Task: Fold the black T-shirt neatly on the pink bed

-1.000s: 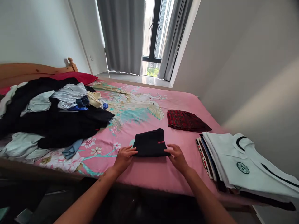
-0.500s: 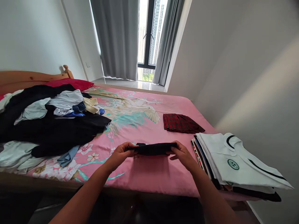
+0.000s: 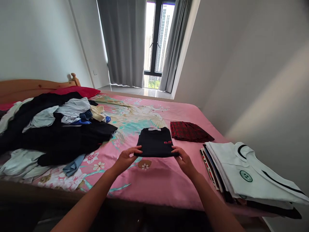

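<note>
A folded black T-shirt [image 3: 154, 141] with red lettering on its chest and a pale label at the collar lies face up at the middle of the bed. My left hand [image 3: 127, 158] pinches its near left corner, thumb on top. At the near right corner, my right hand [image 3: 182, 158] grips it the same way. Just beyond the shirt to the right is a folded red plaid skirt [image 3: 190, 131]. A stack of folded clothes topped by a white shirt [image 3: 260, 174] with a green badge sits right of my right hand.
A loose heap of clothes [image 3: 60, 135], mostly black with white and blue pieces, covers the bed's left side. Behind it are a red pillow [image 3: 84, 91] and the wooden headboard [image 3: 38, 84]. The pink flowered bedsheet [image 3: 164, 187] reaches the near edge. Grey curtains [image 3: 127, 42] flank the window.
The black T-shirt was held nearly edge-on to me; now its far part has gone forward and down, showing the collar and red lettering. Both hands keep their hold. The view has shifted slightly.
</note>
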`<state>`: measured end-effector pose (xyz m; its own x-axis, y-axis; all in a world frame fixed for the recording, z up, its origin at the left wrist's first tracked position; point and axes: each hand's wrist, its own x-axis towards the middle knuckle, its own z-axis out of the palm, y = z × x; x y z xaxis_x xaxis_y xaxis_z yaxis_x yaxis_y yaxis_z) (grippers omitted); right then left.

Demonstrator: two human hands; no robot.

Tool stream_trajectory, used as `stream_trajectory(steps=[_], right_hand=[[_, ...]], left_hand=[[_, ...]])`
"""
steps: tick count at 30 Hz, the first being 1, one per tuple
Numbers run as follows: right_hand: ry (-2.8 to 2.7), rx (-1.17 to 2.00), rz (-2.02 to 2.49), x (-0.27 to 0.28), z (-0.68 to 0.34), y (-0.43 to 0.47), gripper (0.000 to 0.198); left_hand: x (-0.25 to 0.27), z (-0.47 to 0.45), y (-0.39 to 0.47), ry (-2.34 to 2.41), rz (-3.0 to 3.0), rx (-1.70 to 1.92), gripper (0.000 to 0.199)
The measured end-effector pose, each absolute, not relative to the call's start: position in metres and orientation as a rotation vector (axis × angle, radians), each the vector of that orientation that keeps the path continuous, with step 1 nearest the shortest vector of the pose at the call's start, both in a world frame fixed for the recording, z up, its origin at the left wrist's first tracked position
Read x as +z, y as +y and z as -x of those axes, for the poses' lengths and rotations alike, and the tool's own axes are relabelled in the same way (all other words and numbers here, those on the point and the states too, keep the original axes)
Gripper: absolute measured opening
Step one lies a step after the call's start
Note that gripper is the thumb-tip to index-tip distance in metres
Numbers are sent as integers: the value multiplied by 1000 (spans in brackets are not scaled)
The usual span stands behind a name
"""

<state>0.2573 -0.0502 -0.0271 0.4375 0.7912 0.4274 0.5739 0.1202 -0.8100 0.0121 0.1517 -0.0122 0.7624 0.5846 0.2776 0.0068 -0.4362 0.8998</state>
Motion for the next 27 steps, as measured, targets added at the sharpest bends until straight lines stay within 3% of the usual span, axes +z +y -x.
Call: stream_trajectory(steps=[4, 7, 13, 18, 27], right_hand=[[-1378, 234, 1836, -121, -224, -97, 37], [-1392, 142, 1893, -156, -206, -120, 46], [-1126, 223, 1811, -144, -208, -120, 28], [-821, 494, 1833, -125, -232, -82, 36], [-654, 672, 1883, -129, -269, -22, 35]], left_hand=[[-112, 38, 115, 526, -2265, 610, 25], [-146, 62, 93, 575, -2413, 637, 32], [-121, 66, 89, 716, -2259, 632, 32], [-97, 28, 124, 899, -1984, 505, 33], [-105, -27, 172, 1080, -1700, 353, 33]])
